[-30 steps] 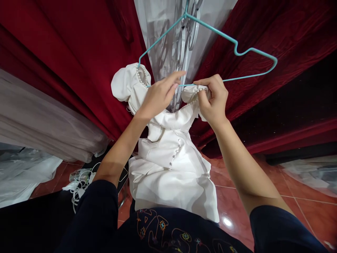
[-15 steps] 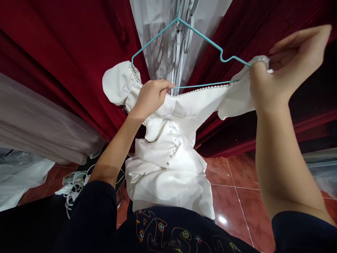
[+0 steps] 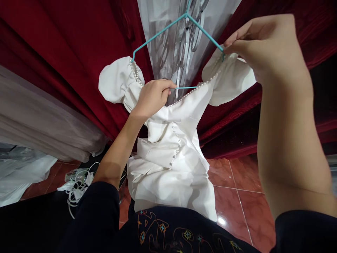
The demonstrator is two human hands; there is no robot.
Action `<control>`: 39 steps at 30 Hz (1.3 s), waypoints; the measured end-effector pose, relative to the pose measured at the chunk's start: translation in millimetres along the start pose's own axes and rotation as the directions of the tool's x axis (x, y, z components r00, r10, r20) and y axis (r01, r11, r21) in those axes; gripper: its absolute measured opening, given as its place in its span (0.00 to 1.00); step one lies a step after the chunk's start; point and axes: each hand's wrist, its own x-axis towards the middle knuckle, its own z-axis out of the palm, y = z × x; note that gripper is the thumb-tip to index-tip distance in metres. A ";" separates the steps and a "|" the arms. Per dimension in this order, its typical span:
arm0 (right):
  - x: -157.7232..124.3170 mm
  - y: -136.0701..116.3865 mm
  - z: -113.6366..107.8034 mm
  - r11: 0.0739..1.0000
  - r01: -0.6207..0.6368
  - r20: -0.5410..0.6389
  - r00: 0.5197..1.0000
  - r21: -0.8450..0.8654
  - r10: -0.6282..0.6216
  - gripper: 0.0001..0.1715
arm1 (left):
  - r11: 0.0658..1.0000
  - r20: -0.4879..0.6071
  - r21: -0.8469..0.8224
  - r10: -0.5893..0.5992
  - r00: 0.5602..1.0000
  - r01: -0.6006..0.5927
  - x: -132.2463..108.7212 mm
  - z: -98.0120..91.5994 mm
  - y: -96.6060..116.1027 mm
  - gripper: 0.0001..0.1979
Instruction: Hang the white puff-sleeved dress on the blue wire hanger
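A white dress [image 3: 181,151] with pearl-trimmed neckline, puffed sleeves and a row of small buttons hangs on a light blue hanger [image 3: 159,34]. My left hand [image 3: 155,95] is closed around the hanger's bottom bar, above the bodice. Up at the hanger's right shoulder, my right hand [image 3: 263,45] pinches the pearl edge of the right sleeve [image 3: 231,77] against the notch there. The left sleeve [image 3: 116,80] rests over the hanger's other end. Part of the bar is hidden by my left hand and the neckline.
Dark red curtains [image 3: 79,45] hang on both sides, with white sheer cloth and a silvery scrolled metal frame [image 3: 185,52] between them. White cables [image 3: 76,193] lie on a black surface at lower left. Red tiles [image 3: 244,186] cover the floor.
My right hand has moved left and up, bringing the right sleeve from beyond the hanger's end in to its shoulder notch. My left hand keeps its hold on the bar.
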 end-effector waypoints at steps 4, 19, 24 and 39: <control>-10.5 12.8 -0.2 0.981 0.085 -0.111 0.988 -0.175 -0.106 0.09 | 0.999 -0.002 -0.017 0.029 1.000 -0.029 -4.0 0.3 0.4 0.20; -21.9 87.5 -20.1 0.807 0.299 -0.121 0.903 -0.510 -0.412 0.40 | 0.991 -0.018 -0.086 0.097 0.995 -0.098 -4.7 1.9 -6.0 0.17; -6.6 71.6 -30.0 0.820 0.302 -0.162 0.891 -0.486 -0.425 0.40 | 0.992 0.011 -0.090 0.090 0.996 -0.088 -2.1 0.9 -3.3 0.19; -82.3 35.7 74.4 0.775 0.573 0.168 0.819 -0.265 -0.548 0.18 | 1.000 0.005 -0.004 0.030 1.000 -0.030 -7.2 7.0 1.4 0.17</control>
